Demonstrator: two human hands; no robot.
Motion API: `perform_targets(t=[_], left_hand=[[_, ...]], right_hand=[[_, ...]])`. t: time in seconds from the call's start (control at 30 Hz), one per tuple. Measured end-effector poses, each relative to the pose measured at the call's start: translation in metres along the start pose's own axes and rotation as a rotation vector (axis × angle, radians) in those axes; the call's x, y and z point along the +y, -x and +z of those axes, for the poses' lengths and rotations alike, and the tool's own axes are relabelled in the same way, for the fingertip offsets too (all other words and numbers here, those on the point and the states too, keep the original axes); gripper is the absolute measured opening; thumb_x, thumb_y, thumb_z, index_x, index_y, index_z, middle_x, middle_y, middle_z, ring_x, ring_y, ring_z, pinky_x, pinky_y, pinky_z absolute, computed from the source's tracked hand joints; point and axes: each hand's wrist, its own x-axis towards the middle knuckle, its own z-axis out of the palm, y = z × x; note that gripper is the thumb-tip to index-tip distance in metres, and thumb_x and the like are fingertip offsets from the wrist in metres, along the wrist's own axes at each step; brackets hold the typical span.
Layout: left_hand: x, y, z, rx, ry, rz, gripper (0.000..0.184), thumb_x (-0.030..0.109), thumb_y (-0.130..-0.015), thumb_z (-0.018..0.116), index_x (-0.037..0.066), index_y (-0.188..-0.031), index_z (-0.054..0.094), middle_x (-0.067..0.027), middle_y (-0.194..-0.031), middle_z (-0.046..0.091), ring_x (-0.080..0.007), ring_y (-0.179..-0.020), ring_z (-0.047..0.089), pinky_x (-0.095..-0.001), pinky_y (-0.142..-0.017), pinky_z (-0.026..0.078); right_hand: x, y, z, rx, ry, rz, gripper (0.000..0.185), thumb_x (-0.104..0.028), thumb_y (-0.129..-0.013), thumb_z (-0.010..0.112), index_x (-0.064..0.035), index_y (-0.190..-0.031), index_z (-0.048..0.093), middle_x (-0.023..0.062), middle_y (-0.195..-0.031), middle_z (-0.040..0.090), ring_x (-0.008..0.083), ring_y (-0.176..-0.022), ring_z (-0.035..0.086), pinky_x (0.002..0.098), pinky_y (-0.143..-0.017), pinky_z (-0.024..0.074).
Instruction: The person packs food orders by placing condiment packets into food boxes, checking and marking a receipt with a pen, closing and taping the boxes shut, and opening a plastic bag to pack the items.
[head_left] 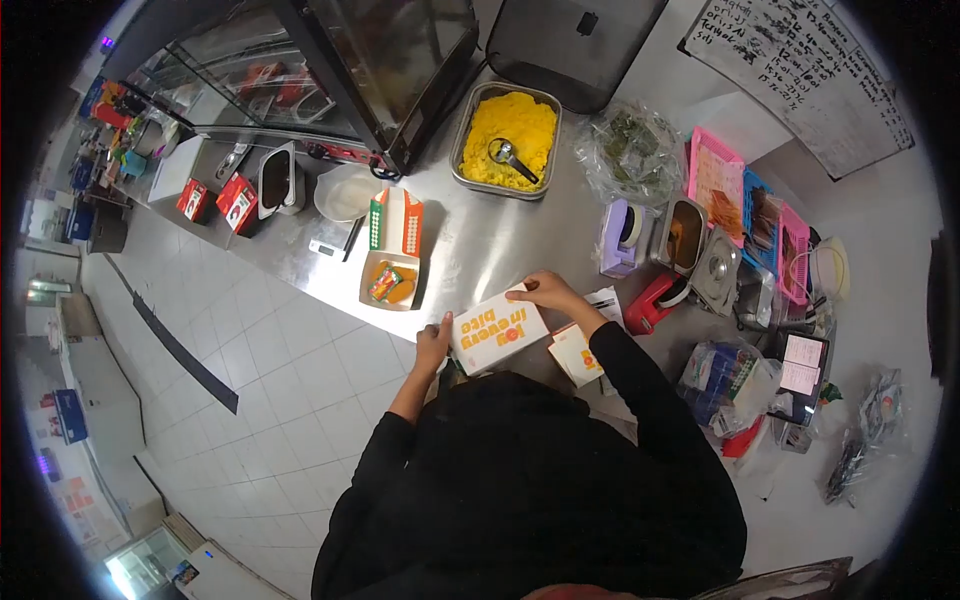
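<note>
A closed white box with orange and yellow lettering (pixel 499 330) is held between my two hands at the counter's front edge. My left hand (pixel 434 343) grips its left end. On the box's upper right corner, my right hand (pixel 550 292) has its fingers closed. Just below my right wrist lies a smaller white and yellow box (pixel 575 355). Left of the held box stands an open takeaway box (pixel 403 270) with orange-brown pieces of food and a small green and red packet in it.
On the steel counter (pixel 440 235) sit a tray of yellow rice (pixel 472 174) with a black scoop, a glass display cabinet (pixel 375 85), a purple tape dispenser (pixel 618 252), a red tape dispenser (pixel 650 308), steel food pans and pink and blue baskets.
</note>
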Motion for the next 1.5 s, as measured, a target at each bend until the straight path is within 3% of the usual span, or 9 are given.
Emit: perform_targets(t=[0.4,0.53,0.63,0.73,0.87,0.97,1.27,1.4,1.5], left_hand=[[0.064,0.009,0.027,0.186,0.229,0.466,0.048,0.043,-0.093,0.047,0.005,-0.122,0.042,-0.0157,-0.115,0.048,-0.0229,-0.108,0.044,-0.0342,-0.095,0.034],[0.099,-0.002,0.020,0.066,0.268,0.487,0.037,0.039,-0.095,0.046,0.007,-0.111,0.045,-0.0092,-0.102,0.051,-0.0165,-0.096,0.047,-0.0297,-0.087,0.038],[0.131,0.011,0.019,0.042,0.359,0.360,0.037,0.040,-0.094,0.046,0.008,-0.112,0.047,-0.0082,-0.101,0.051,-0.0171,-0.092,0.050,-0.0309,-0.081,0.043],[0.137,0.004,0.019,-0.148,0.413,0.404,0.034,0.038,-0.093,0.048,0.009,-0.110,0.047,-0.0069,-0.099,0.051,-0.0159,-0.090,0.052,-0.0294,-0.079,0.045],[0.145,0.014,0.024,-0.262,0.391,0.370,0.034,0.038,-0.092,0.048,0.009,-0.109,0.047,-0.0047,-0.095,0.051,-0.0144,-0.088,0.054,-0.0287,-0.077,0.047],[0.145,0.013,0.028,-0.317,0.402,0.329,0.034,0.037,-0.092,0.048,0.009,-0.111,0.046,-0.0049,-0.093,0.052,-0.0153,-0.085,0.057,-0.0295,-0.074,0.050],[0.158,0.031,0.032,-0.563,0.631,0.156,0.043,0.042,-0.090,0.050,0.010,-0.117,0.044,-0.0095,-0.107,0.057,-0.0200,-0.095,0.060,-0.0321,-0.080,0.052],[0.171,0.038,0.022,-0.542,0.616,0.173,0.047,0.043,-0.090,0.050,0.008,-0.121,0.042,-0.0108,-0.109,0.057,-0.0210,-0.097,0.060,-0.0330,-0.080,0.052],[0.174,0.038,0.002,-0.605,0.607,0.180,0.044,0.042,-0.091,0.048,0.008,-0.118,0.045,-0.0093,-0.109,0.056,-0.0196,-0.099,0.060,-0.0334,-0.082,0.051]], right_hand=[[0.001,0.017,-0.003,0.192,-0.179,-0.145,0.037,-0.035,-0.084,0.065,-0.0048,-0.105,0.060,0.0042,-0.076,0.054,0.0106,-0.057,0.052,0.0261,-0.045,0.0443],[0.033,0.076,-0.022,1.368,-0.241,-0.314,0.037,-0.030,-0.083,0.067,-0.0026,-0.106,0.058,0.0065,-0.083,0.056,0.0131,-0.059,0.055,0.0252,-0.047,0.0447],[0.124,0.114,-0.022,2.003,-0.168,0.115,0.033,-0.028,-0.084,0.066,-0.0034,-0.104,0.059,0.0057,-0.085,0.058,0.0137,-0.059,0.056,0.0236,-0.048,0.0440],[0.150,0.140,-0.024,1.321,-0.525,0.383,0.027,-0.026,-0.086,0.064,-0.0038,-0.101,0.061,0.0039,-0.081,0.059,0.0134,-0.059,0.055,0.0228,-0.048,0.0448],[0.122,0.153,-0.017,1.306,-1.333,0.104,0.024,-0.025,-0.086,0.063,-0.0031,-0.095,0.066,0.0039,-0.082,0.064,0.0119,-0.062,0.057,0.0261,-0.059,0.0485],[0.175,0.116,0.030,1.658,-0.631,-0.026,0.022,-0.024,-0.086,0.063,-0.0045,-0.096,0.067,0.0036,-0.085,0.065,0.0110,-0.068,0.058,0.0269,-0.066,0.0483],[0.130,0.169,0.004,1.030,-1.245,0.355,0.017,-0.022,-0.079,0.068,-0.0066,-0.085,0.070,0.0007,-0.079,0.065,0.0106,-0.062,0.052,0.0249,-0.057,0.0423],[0.160,0.154,0.015,1.312,-0.641,0.364,0.023,-0.029,-0.077,0.068,-0.0073,-0.084,0.072,0.0013,-0.059,0.062,0.0124,-0.050,0.051,0.0256,-0.057,0.0438],[0.079,0.199,-0.008,1.312,-0.505,0.171,0.034,-0.032,-0.082,0.066,-0.0056,-0.104,0.065,0.0052,-0.091,0.063,0.0121,-0.067,0.054,0.0266,-0.060,0.0444]])
